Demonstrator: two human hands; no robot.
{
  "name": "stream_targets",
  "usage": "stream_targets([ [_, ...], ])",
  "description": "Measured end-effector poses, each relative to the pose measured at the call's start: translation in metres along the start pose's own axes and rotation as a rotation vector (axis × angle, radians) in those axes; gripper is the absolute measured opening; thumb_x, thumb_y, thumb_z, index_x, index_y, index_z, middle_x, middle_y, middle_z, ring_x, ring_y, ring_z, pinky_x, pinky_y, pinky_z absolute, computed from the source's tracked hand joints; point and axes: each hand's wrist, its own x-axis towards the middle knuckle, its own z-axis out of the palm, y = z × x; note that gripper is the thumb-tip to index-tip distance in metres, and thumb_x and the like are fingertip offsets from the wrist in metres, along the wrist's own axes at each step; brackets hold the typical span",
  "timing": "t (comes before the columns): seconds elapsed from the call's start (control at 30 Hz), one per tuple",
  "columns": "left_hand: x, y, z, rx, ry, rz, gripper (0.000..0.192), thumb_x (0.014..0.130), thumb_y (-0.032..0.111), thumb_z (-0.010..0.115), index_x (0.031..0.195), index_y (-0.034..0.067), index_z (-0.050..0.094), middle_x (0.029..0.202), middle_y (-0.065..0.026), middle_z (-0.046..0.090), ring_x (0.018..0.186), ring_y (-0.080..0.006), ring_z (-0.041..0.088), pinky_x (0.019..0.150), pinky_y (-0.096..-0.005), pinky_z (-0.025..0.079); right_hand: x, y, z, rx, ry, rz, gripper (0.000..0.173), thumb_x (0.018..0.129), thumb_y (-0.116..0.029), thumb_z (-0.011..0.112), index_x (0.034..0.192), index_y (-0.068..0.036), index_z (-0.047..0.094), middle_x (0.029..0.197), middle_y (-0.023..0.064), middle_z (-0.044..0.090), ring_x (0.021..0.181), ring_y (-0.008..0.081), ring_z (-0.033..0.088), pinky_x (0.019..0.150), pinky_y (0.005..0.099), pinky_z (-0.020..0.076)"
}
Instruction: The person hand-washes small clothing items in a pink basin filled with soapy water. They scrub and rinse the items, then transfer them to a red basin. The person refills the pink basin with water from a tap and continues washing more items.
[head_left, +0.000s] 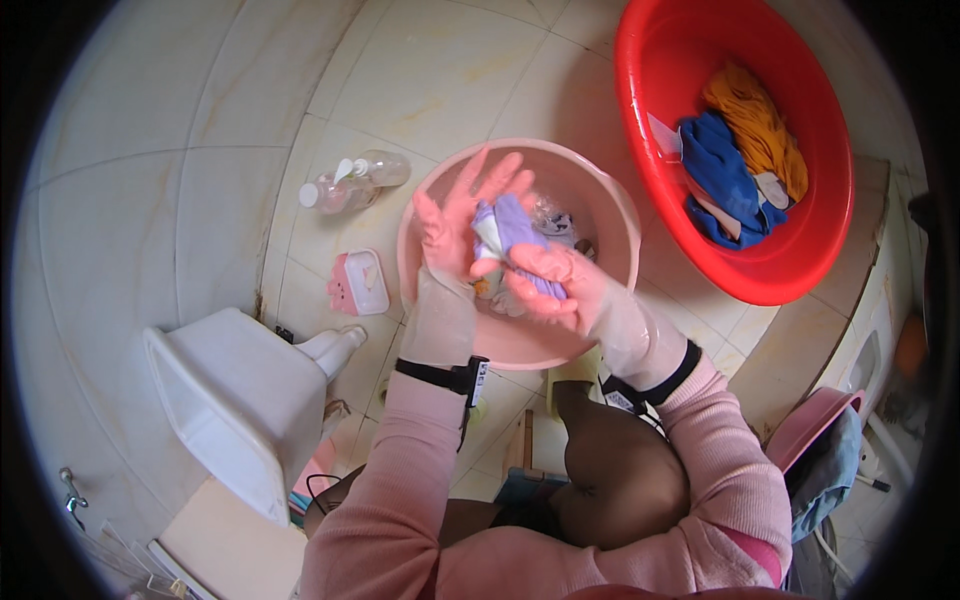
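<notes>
My left hand, in a pink rubber glove with a pale cuff, is palm up with its fingers spread. My right hand, gloved alike, grips a bunched purple and white cloth. One end of the cloth lies against or just beside my left palm; which cannot be told. Both hands are over a pink plastic basin. Inside the basin, partly hidden by my hands, are wet fabric pieces and what looks like water.
A large red tub at the right holds blue and orange clothing. Left of the basin stand a pump bottle, a white-capped bottle and a soap dish. A white washbasin juts out at lower left.
</notes>
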Motion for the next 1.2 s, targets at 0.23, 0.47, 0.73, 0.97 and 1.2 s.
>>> stream_targets([
  [0.23, -0.002, -0.039, 0.029, -0.381, -0.590, 0.248, 0.066, 0.084, 0.031, 0.065, 0.140, 0.019, 0.031, 0.147, -0.0185, 0.025, 0.130, -0.0475, 0.030, 0.098, -0.0663, 0.033, 0.007, 0.021, 0.021, 0.565, -0.355, 0.139, 0.046, 0.094, -0.045, 0.049, 0.099, 0.000, 0.054, 0.053, -0.0026, 0.040, 0.034, 0.0043, 0.032, 0.035, 0.0183, 0.0262],
  [0.47, -0.017, 0.010, 0.040, 0.173, -0.159, -0.059, 0.012, 0.088, 0.004, 0.056, 0.096, -0.004, 0.060, 0.079, -0.0158, 0.065, 0.073, -0.0226, 0.066, 0.060, -0.0342, 0.056, -0.003, 0.004, 0.026, -0.002, -0.121, 0.001, 0.021, 0.092, -0.023, 0.056, 0.093, -0.002, 0.057, 0.060, -0.0010, 0.046, 0.041, 0.0024, 0.033, 0.035, 0.0153, 0.0227],
  [0.73, -0.018, 0.004, 0.030, 0.467, 0.347, -0.253, 0.044, 0.096, 0.041, 0.047, 0.075, 0.003, 0.054, 0.053, -0.0028, 0.045, 0.045, -0.0157, 0.048, 0.042, -0.0310, 0.043, 0.033, 0.014, -0.012, -0.549, 0.307, 0.086, 0.009, 0.079, -0.012, 0.058, 0.087, -0.007, 0.059, 0.072, 0.0027, 0.059, 0.048, 0.0060, 0.045, 0.038, 0.0194, 0.0275],
  [0.97, -0.008, -0.032, 0.022, 0.586, 0.792, -0.109, 0.061, 0.093, 0.052, 0.047, 0.050, 0.012, 0.033, 0.043, 0.0006, 0.030, 0.034, -0.0130, 0.030, 0.038, -0.0303, 0.032, 0.052, 0.038, -0.049, -1.445, 0.572, -0.015, 0.025, 0.081, -0.022, 0.057, 0.096, -0.002, 0.061, 0.094, 0.0183, 0.067, 0.084, 0.0317, 0.065, 0.073, 0.0381, 0.0519],
  [1.2, -0.007, -0.049, -0.006, 0.265, 1.065, 0.034, 0.054, 0.092, 0.043, 0.050, 0.052, 0.012, 0.031, 0.047, -0.0006, 0.035, 0.035, -0.0123, 0.031, 0.036, -0.0299, 0.028, 0.059, 0.036, -0.054, -1.878, 0.673, 0.127, 0.039, 0.079, -0.022, 0.058, 0.112, -0.001, 0.055, 0.090, 0.0156, 0.067, 0.087, 0.0339, 0.065, 0.077, 0.0405, 0.0524],
])
